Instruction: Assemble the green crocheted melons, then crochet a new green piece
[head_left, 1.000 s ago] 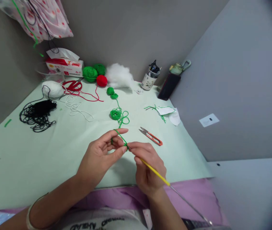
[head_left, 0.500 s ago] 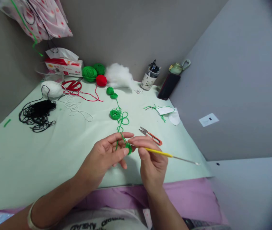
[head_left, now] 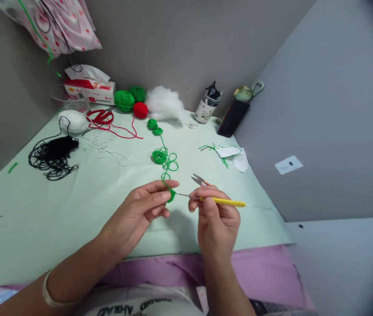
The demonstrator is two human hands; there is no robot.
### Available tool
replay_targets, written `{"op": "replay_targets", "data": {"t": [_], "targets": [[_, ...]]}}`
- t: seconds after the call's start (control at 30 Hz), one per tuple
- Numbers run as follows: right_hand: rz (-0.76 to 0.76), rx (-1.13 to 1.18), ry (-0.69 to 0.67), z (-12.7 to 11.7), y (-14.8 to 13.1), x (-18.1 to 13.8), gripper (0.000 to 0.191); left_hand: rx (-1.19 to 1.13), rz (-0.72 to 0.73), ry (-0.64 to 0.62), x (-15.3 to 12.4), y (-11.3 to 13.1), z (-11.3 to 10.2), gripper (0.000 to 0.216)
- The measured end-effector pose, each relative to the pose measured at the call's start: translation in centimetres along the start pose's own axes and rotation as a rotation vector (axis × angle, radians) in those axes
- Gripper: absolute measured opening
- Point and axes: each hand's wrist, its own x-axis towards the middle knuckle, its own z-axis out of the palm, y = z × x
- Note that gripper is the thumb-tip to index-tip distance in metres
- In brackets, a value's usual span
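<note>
My left hand (head_left: 143,206) pinches a small green crochet piece (head_left: 171,195) between thumb and fingers. Green yarn (head_left: 164,177) runs from it up over the index finger to a loose coil (head_left: 160,156) on the table. In my right hand (head_left: 217,215) is a crochet hook (head_left: 227,202) with a yellow grip, held like a pen. Its thin metal shaft points left, with the tip at the right edge of the green piece; whether it is in a loop I cannot tell. Thread snips (head_left: 200,179) lie just behind my right hand, their handles partly hidden by it.
Black yarn (head_left: 55,153), a white yarn ball (head_left: 73,121) and red-handled scissors (head_left: 102,117) lie at left. Behind stand a tissue box (head_left: 90,92), green balls (head_left: 124,101), a red ball (head_left: 140,110), white stuffing (head_left: 165,104), a pen cup (head_left: 207,109) and a dark phone (head_left: 234,118).
My right hand has moved right, drawing the hook away from the middle of the green piece. My left fingers have closed more over the piece, which sits slightly higher and further left.
</note>
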Motion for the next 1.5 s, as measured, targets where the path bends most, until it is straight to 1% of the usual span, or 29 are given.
{"op": "replay_targets", "data": {"t": [0.07, 0.23, 0.4, 0.57, 0.9, 1.03, 1.13, 1.2, 1.3, 1.37, 1.5], "targets": [[0.045, 0.074, -0.038, 0.3, 0.1, 0.2, 0.018, 0.079, 0.055, -0.016, -0.2, -0.1, 0.1, 0.020], [0.021, -0.026, -0.077, 0.9, 0.4, 0.0, 0.019, 0.193, 0.135, -0.021, -0.5, -0.7, 0.1, 0.025], [0.068, -0.043, -0.083, 0.7, 0.4, 0.1, 0.017, 0.226, 0.137, 0.004, -0.3, -0.7, 0.1, 0.025], [0.044, 0.028, -0.110, 0.5, 0.7, 0.2, 0.012, 0.261, 0.160, 0.014, -0.1, -0.8, 0.3, 0.024], [0.111, 0.060, -0.128, 0.0, 0.7, 0.0, 0.015, 0.339, 0.149, 0.000, -0.1, -0.8, 0.6, 0.026], [0.067, 0.020, -0.128, -0.4, 0.7, -0.1, 0.014, 0.304, 0.160, -0.035, -0.2, -1.0, 0.9, 0.023], [0.020, -0.050, -0.142, -0.5, 0.7, -0.2, 0.016, 0.284, 0.150, -0.014, -0.2, -1.1, 1.1, 0.026], [0.002, -0.080, -0.129, -0.4, 0.8, -0.2, 0.018, 0.279, 0.139, 0.008, -0.2, -1.2, 1.2, 0.030], [0.002, -0.074, -0.060, -0.4, 0.8, -0.4, 0.015, 0.275, 0.139, 0.015, -0.1, -1.3, 1.2, 0.033], [0.026, -0.044, -0.026, -0.5, 0.9, -0.4, 0.013, 0.263, 0.135, 0.019, -0.1, -1.4, 1.2, 0.033], [0.113, 0.096, -0.022, -0.5, 1.0, -0.4, 0.013, 0.257, 0.141, 0.004, -0.4, -1.4, 1.0, 0.030]]}}
